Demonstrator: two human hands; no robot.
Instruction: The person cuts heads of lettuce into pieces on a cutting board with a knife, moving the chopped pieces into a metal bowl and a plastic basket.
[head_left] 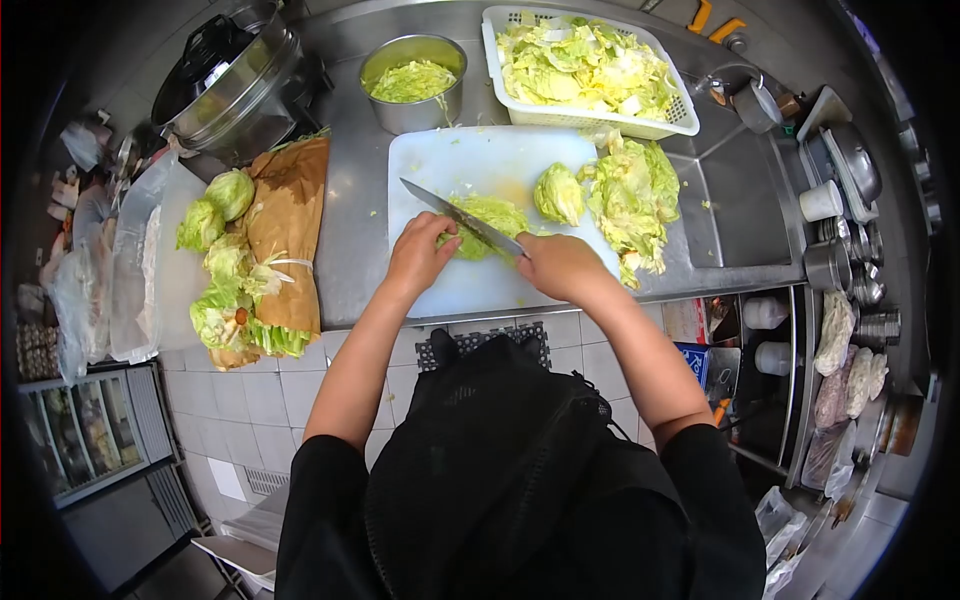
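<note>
Over board (420, 165) | right hand (560, 267) — gripping knife (465, 220) | left hand (420, 250) — curled at shredded lettuce (495, 212), hold unclear

A steel counter (352, 215) stretches across the top half of the frame, with a sink (735, 225) let into it at the right, and in the centre I see a pale cutting board (420, 165) lying flat on the metal. A round metal pot (430, 115) stands just above the board, with a white basket (690, 118) beside it at upper right. A brown paper bag (290, 210) lies at the left end, while loose lettuce leaves (640, 190) spill over the board's right edge onto the steel.
</note>
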